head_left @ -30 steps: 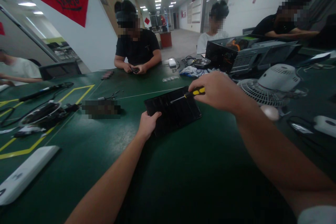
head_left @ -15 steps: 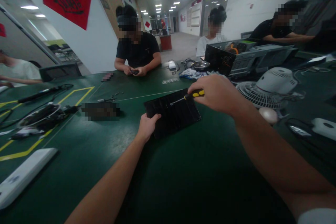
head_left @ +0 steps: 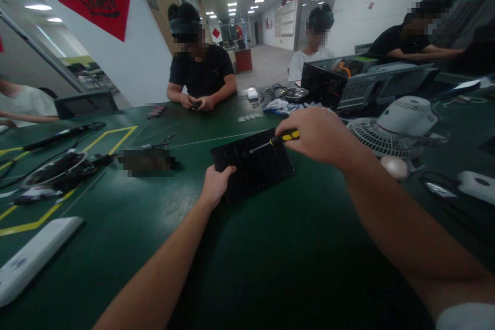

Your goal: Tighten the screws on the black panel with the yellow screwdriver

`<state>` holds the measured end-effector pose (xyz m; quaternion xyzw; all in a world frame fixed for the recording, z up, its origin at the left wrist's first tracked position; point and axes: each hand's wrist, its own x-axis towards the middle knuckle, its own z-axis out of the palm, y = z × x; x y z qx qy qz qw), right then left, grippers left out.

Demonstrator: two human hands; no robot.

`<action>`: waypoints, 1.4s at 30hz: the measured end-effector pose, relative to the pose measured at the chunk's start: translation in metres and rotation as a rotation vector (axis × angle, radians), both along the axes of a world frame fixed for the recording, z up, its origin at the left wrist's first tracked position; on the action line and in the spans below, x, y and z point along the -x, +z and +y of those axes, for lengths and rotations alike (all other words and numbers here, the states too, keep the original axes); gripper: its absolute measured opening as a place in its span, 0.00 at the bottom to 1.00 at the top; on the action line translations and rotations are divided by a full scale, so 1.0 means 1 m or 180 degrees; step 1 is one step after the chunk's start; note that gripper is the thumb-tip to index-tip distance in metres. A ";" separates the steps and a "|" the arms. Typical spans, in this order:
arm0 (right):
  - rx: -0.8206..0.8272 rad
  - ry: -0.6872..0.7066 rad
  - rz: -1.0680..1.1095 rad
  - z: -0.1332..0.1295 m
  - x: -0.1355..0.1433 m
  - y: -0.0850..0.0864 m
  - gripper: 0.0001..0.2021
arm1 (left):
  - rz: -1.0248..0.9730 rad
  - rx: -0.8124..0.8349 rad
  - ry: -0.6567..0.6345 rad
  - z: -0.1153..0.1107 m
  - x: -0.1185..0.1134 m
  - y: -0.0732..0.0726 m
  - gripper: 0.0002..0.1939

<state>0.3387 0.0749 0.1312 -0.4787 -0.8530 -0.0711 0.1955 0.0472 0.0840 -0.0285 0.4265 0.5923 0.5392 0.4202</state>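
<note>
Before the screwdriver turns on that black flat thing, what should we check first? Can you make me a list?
1. Left hand pins the black panel at its near corner: ok.
2. Right hand grips the screwdriver handle: ok.
3. Tip sits on the panel: ok.
4. Tip seated in a screw head: cannot tell, too dark.
5. Panel lies flat on the green table: ok.
6. White fan close beside the right wrist: not ok.

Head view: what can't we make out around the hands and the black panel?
- Screwdriver tip: too small and dark against the black panel.
- Panel's near-left corner: covered by the left hand.
- Screwdriver handle: mostly hidden inside the right hand.
- Object left of panel: pixelated.
</note>
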 end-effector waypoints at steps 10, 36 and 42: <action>0.0155 -0.0158 -0.0041 -0.005 0.002 0.004 0.15 | 0.0054 0.0069 0.0135 -0.001 -0.002 0.002 0.18; -0.0233 0.0220 -0.0186 0.001 0.003 -0.001 0.15 | 0.0058 0.0017 0.0062 -0.003 -0.003 0.005 0.19; -0.0243 0.0302 -0.0158 0.001 0.006 -0.004 0.16 | 0.0032 0.0064 0.0051 -0.002 -0.002 0.004 0.19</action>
